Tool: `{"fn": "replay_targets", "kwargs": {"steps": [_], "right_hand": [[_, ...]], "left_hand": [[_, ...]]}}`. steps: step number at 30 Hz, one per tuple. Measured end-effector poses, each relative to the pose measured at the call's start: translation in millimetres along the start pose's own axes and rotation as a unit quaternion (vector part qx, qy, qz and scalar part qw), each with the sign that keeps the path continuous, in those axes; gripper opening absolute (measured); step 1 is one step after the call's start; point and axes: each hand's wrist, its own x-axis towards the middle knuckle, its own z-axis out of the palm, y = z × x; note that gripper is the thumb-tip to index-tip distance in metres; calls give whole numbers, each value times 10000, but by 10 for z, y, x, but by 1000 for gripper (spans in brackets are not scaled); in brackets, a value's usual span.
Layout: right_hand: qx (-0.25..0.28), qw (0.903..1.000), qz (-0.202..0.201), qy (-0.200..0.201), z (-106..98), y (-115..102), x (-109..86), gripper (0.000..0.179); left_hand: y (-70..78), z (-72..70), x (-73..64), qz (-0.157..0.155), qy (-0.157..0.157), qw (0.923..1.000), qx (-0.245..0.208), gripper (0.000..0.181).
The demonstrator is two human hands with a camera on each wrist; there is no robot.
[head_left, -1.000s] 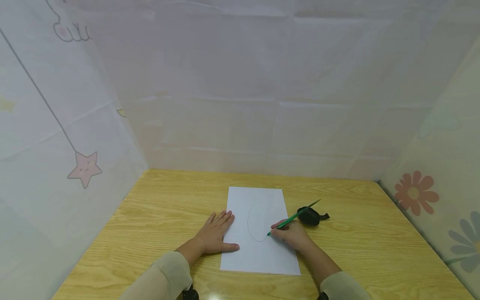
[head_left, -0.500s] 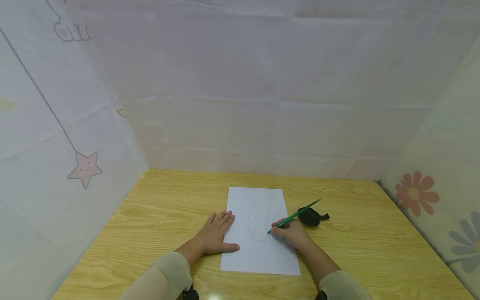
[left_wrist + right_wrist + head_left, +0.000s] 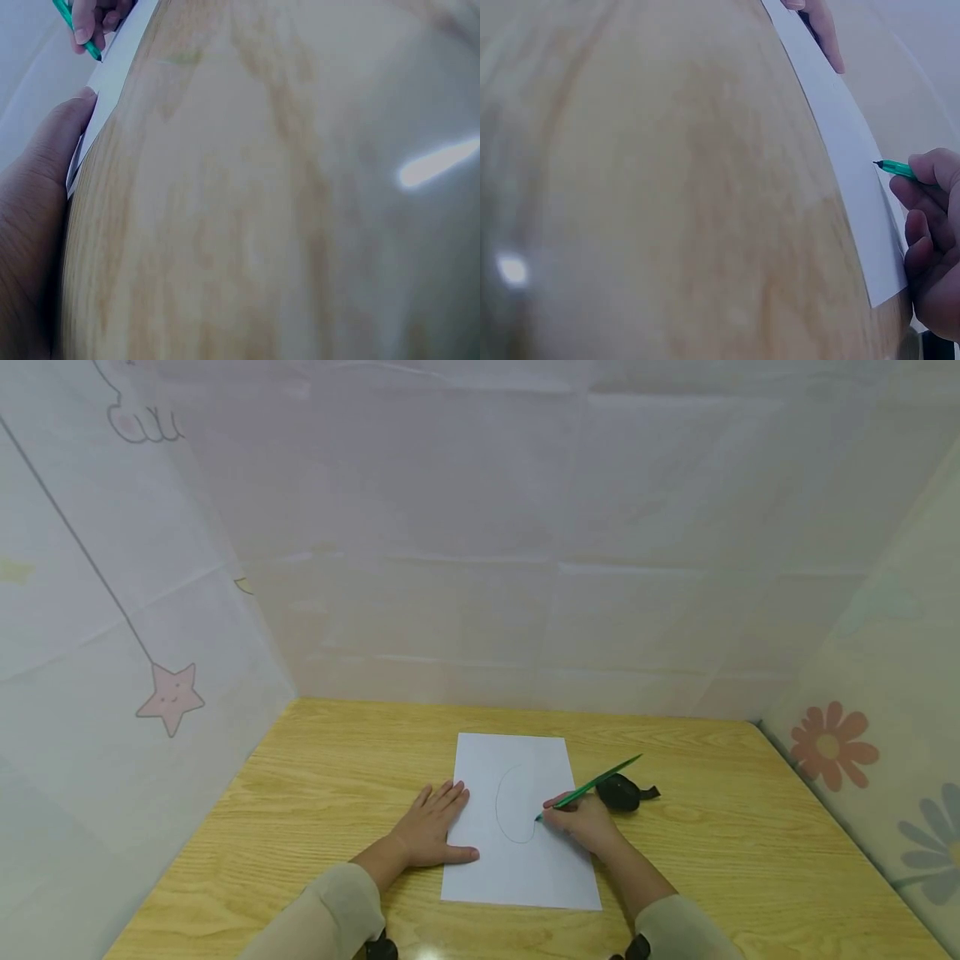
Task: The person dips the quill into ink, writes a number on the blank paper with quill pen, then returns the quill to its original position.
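A white sheet of paper [image 3: 517, 881] lies on the wooden table, bearing a thin curved line like an unclosed oval. My left hand [image 3: 431, 828] rests flat on the sheet's left edge, fingers straight and thumb spread out over the paper. Between thumb and fingers, my right hand [image 3: 588, 824] pinches a green pen [image 3: 600, 779]. Its dark tip meets the paper at the right end of the curve, and its back end slants up to the right. The right wrist view shows the pen [image 3: 897, 169] close up in the curled fingers.
Just beyond my right hand sits a black rounded object with a short strap [image 3: 619, 793]; its kind is unclear. The yellow wooden table [image 3: 315, 768] reaches back to a pale cloth wall [image 3: 450, 610], with printed cloth on both sides.
My right hand has moved slightly up and away with the pen, and the curve's right end now reaches a little higher. The left hand and the paper have stayed put.
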Motion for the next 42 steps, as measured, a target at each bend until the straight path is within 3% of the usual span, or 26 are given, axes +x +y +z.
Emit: {"fn": "replay_targets", "kwargs": {"steps": [8, 42], "right_hand": [[-74, 9998, 172, 34, -7, -20, 15, 21], [-80, 9996, 92, 272, 47, -8, 158, 20]], "left_hand": [[-3, -5, 3, 27, 14, 10000, 12, 101], [1, -16, 10, -13, -35, 10000, 41, 101]]}}
